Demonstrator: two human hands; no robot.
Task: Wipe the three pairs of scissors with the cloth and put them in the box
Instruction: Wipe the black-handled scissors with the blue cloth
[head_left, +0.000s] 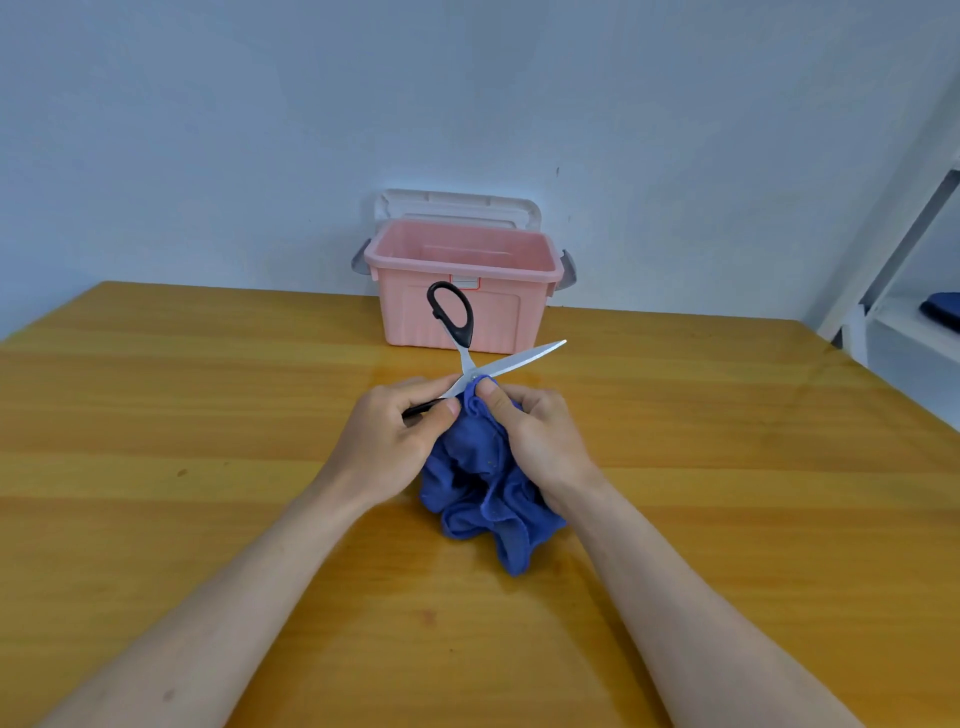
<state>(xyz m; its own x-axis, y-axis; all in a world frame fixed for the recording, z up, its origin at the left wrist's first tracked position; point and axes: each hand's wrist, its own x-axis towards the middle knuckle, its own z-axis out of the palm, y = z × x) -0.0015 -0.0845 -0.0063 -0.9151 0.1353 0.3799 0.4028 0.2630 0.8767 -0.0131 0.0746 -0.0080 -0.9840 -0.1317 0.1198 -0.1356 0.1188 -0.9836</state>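
The left hand pinches one handle of the black-handled scissors, blades spread wide open above the bench. The right hand grips a bunched blue cloth against the pivot. Behind sits the pink box, lid off, contents not visible; its small front label is unreadable.

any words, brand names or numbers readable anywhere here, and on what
None can be read.
The pink storage box has a small label plate at its front rim, too small and blurred to read.
The scissors, blue cloth and wooden table show no print.
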